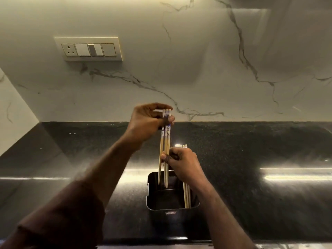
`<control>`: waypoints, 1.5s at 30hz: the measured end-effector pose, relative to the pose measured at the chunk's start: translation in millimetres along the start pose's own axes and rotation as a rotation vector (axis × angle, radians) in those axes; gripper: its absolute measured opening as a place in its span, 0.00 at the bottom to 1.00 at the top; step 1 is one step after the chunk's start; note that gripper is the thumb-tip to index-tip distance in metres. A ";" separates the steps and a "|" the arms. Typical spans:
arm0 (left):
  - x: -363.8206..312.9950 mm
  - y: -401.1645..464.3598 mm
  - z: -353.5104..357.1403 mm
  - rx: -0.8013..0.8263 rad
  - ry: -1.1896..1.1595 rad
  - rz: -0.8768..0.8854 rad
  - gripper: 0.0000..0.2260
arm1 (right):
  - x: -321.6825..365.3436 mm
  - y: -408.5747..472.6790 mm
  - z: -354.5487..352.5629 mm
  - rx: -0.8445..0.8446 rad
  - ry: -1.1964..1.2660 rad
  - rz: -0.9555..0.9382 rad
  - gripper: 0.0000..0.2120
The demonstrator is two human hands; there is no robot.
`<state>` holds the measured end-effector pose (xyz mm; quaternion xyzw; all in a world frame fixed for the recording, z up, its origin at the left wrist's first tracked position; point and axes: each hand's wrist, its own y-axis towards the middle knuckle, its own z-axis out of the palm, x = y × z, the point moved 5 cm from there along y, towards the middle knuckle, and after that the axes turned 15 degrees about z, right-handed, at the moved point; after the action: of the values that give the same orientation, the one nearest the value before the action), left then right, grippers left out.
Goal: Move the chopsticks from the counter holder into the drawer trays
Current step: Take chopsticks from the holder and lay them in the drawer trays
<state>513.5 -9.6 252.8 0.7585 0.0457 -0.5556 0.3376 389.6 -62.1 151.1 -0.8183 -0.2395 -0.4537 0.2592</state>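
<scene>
Chopsticks (165,141) with blue-and-white patterned tops and pale wooden shafts stand almost upright over the black rectangular holder (172,209), their lower tips reaching just inside the holder's far left part, at about the level of its rim. The left hand (149,121), well above the holder, pinches this small bundle near its patterned upper ends, thumb and fingers curled round the sticks. The right hand (181,162), lower and just above the holder's right side, has its fingertips closed on the shafts of the same bundle about midway down, so both hands are clamped on these sticks, one above the other. Behind the right hand, a second group of chopsticks (186,196) stands inside the holder against its right wall, with the top ends showing just above the knuckles; whether the right hand also touches these cannot be told. An inner divider is visible across the holder's middle. The holder sits on a dark speckled granite counter (251,159) near its front edge, with bright streaks of reflected light to either side of the holder. Behind the holder rises a white marble-look backsplash (197,60) with grey veins, and up and to the left of the holder a cream switch plate (89,49) with a socket and rocker switches is mounted on that wall.
</scene>
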 end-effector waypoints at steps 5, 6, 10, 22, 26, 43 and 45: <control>-54.6 11.0 -19.3 -0.109 -0.056 0.053 0.12 | 27.8 -17.2 -3.0 0.219 0.197 -0.062 0.07; -64.8 9.1 -21.8 -0.118 -0.060 0.071 0.12 | 33.5 -24.2 -4.0 0.247 0.237 -0.077 0.07; -98.5 -6.2 -29.6 -0.137 -0.147 0.115 0.08 | 53.7 -58.3 -7.4 0.297 0.288 -0.159 0.08; -177.6 -104.4 -6.2 -0.008 -0.350 0.206 0.07 | 37.7 -201.1 -12.7 0.244 0.415 -0.119 0.09; -175.9 -144.0 36.8 0.029 -0.397 0.123 0.05 | -4.0 -253.0 -30.6 0.158 0.395 -0.031 0.09; -215.9 -287.2 355.3 0.252 -0.343 -0.078 0.07 | -215.1 -430.5 -253.5 -0.127 0.307 0.216 0.07; -213.0 -302.2 400.8 0.272 -0.341 -0.111 0.06 | -241.2 -443.6 -285.4 -0.170 0.295 0.237 0.07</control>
<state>-26.9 62.1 237.5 0.6884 -0.0456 -0.6946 0.2040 -179.3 50.1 163.3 -0.7843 -0.0618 -0.5535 0.2733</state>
